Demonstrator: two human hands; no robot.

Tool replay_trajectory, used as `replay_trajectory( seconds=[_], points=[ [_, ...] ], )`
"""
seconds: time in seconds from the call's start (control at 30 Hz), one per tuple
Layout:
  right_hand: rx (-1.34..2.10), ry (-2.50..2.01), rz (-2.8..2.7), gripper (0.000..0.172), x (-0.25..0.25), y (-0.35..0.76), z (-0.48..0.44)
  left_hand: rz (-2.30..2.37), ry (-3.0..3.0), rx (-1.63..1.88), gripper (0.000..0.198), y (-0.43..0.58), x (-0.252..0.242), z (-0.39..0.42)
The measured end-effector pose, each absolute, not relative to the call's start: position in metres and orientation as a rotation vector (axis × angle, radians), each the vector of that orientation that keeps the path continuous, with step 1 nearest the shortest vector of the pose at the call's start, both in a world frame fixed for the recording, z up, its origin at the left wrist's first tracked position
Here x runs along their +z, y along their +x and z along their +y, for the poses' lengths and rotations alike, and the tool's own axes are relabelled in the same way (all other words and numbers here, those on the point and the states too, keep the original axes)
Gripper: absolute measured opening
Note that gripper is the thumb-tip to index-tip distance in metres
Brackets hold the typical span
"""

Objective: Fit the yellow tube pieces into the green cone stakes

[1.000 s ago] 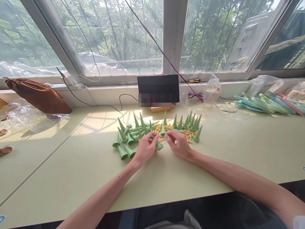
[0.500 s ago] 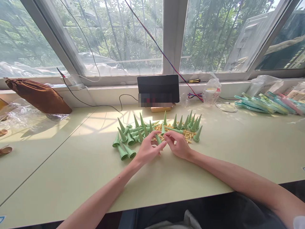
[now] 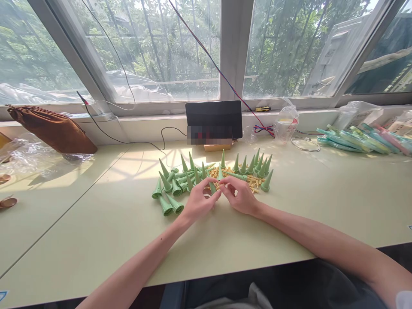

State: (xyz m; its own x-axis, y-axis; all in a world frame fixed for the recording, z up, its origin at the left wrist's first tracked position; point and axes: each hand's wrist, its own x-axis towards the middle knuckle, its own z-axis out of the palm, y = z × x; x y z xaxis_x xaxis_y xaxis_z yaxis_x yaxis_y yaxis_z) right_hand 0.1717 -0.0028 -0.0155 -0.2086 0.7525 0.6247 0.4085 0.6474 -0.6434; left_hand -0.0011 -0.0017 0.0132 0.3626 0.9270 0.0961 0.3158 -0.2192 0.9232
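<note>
My left hand (image 3: 200, 201) curves around a green plastic cone (image 3: 212, 187), a hollow spike with a wide ribbed end, holding it between thumb and fingers. The fingertips of my right hand (image 3: 240, 195) are pinched together at this cone, on what looks like a small yellow peg (image 3: 218, 187), partly hidden. Just beyond both hands lies a heap of small yellow pegs (image 3: 255, 182). More green cones surround it: several stand point up, such as one at the right (image 3: 267, 181), and others lie on their sides at the left, like this cone (image 3: 166, 207).
A black tablet (image 3: 214, 120) leans at the back on a small cardboard box (image 3: 217, 147). A brown drawstring bag (image 3: 51, 128) lies at the left. At the right are a bagged cup (image 3: 286, 124), a coiled white cable (image 3: 305, 145) and colourful plastic packets (image 3: 360, 139).
My hands have come closer together; the right fingertips have moved slightly down and left to the held cone. My left thumb has shifted a little. The other cones stay in place.
</note>
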Motion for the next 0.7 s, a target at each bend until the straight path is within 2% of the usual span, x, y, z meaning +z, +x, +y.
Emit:
replay_trajectory(
  seconds=[0.3,0.7],
  points=[
    [0.425,-0.915,-1.852,0.011,-0.0158,0.1716,-0.0015,1.155,1.856,0.908,0.024,-0.0018,0.0127,-0.0027],
    [0.448,-0.946,-1.873,0.018,-0.0199,0.1722,0.0003,1.160,2.062,0.946,0.023,-0.0031,0.0049,-0.0003]
  ],
)
